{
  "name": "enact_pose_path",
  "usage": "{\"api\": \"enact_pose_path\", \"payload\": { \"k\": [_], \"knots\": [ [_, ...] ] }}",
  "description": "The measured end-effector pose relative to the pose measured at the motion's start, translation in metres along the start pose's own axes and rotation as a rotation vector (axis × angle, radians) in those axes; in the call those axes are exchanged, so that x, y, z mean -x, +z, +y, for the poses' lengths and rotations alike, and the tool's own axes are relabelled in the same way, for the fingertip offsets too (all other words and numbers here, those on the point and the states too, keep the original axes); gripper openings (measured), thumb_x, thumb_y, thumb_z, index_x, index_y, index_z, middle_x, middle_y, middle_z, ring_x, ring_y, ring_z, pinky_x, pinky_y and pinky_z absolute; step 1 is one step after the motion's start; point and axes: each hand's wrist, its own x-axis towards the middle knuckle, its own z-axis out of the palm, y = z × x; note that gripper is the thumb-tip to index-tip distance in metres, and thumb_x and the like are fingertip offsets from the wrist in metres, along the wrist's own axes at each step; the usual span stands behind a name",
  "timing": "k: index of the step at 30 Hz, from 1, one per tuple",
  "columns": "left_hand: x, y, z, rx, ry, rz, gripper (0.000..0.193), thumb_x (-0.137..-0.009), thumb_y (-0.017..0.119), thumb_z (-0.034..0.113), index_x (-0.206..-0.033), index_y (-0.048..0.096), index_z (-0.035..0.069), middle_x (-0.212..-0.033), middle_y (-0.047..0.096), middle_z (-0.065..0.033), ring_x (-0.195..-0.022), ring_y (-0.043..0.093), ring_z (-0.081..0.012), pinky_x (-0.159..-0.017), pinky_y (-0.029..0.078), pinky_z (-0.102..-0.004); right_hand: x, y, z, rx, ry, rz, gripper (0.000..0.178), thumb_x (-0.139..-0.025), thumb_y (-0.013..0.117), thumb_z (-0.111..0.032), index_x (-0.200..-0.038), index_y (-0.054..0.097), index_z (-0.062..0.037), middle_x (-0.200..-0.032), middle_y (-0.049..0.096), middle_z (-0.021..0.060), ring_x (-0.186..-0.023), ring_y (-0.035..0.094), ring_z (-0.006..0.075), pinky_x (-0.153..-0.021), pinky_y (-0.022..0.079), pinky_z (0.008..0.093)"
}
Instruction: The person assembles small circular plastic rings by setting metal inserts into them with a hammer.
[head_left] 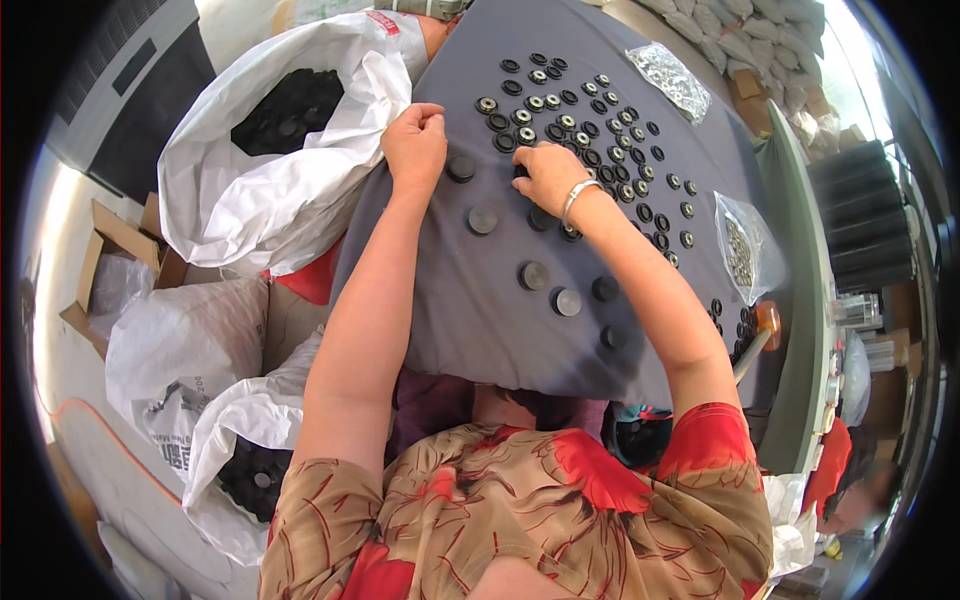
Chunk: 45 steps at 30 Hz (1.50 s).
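My left hand is closed at the left edge of the grey cloth-covered table, beside the rim of a white woven sack; what its curled fingers hold, if anything, is hidden. My right hand, with a bracelet at the wrist, reaches over the table. Its thumb and fingers pinch a small black piece, mostly covered by the hand. Around it lie several black rings and several rings with metal centres. Nearer to me are thick round black discs, one of them a grey-topped disc.
Black parts fill the sack at left; another open sack of black parts stands lower left. Clear plastic bags and a bag of small metal parts lie along the table's right side, near an orange-headed mallet.
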Motion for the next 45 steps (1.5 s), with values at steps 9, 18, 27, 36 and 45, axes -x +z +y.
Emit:
{"api": "enact_pose_path", "payload": {
  "k": [9, 18, 27, 36, 45],
  "knots": [
    [-0.002, -0.002, -0.007, -0.061, 0.04, -0.012, 0.013, -0.084, 0.059, 0.007, -0.09, 0.069, 0.002, -0.069, 0.063, -0.0027, -0.058, 0.059, -0.0096, -0.055, 0.047, -0.0245, 0.004, -0.004, -0.001, -0.532, 0.069, 0.039, 0.034, -0.072, 0.073, -0.017, -0.101, 0.063, -0.0034, -0.09, 0.067, 0.0164, -0.087, 0.065, 0.0328, -0.08, 0.051, 0.0395],
    [0.002, 0.001, 0.004, -0.023, -0.031, -0.026, 0.013, -0.081, 0.06, 0.007, -0.087, 0.07, 0.0, -0.066, 0.065, -0.0052, -0.058, 0.06, -0.0119, -0.059, 0.048, -0.0273, -0.009, 0.0, 0.015, -0.049, -0.147, -0.047, 0.034, -0.073, 0.072, -0.018, -0.103, 0.065, -0.0029, -0.093, 0.065, 0.0162, -0.089, 0.062, 0.0343, -0.081, 0.05, 0.0405],
    [0.002, -0.001, 0.004, -0.036, -0.024, -0.024, 0.014, -0.081, 0.06, 0.008, -0.087, 0.07, 0.001, -0.067, 0.065, -0.0053, -0.058, 0.059, -0.0121, -0.061, 0.048, -0.0278, 0.009, -0.029, 0.054, -0.194, 0.071, 0.021, 0.034, -0.069, 0.075, -0.013, -0.1, 0.066, -0.0042, -0.087, 0.064, 0.0132, -0.081, 0.063, 0.0262, -0.075, 0.051, 0.0351],
    [0.001, 0.0, 0.0, -0.047, -0.003, -0.016, 0.014, -0.081, 0.06, 0.008, -0.087, 0.07, 0.001, -0.067, 0.065, -0.0052, -0.062, 0.06, -0.0124, -0.062, 0.048, -0.0281, -0.005, -0.008, 0.059, -0.25, 0.124, -0.017, 0.034, -0.066, 0.078, -0.011, -0.097, 0.067, -0.0015, -0.086, 0.065, 0.0137, -0.081, 0.063, 0.0269, -0.075, 0.051, 0.035],
    [0.001, -0.002, -0.001, -0.05, -0.016, -0.015, 0.013, -0.081, 0.06, 0.008, -0.087, 0.07, 0.0, -0.068, 0.066, -0.0058, -0.062, 0.06, -0.0129, -0.063, 0.048, -0.0281, -0.006, -0.014, 0.025, -0.159, 0.011, -0.153, 0.038, -0.07, 0.078, -0.026, -0.098, 0.067, -0.0028, -0.088, 0.067, 0.0142, -0.086, 0.065, 0.0308, -0.078, 0.051, 0.0381]
  ]
}}
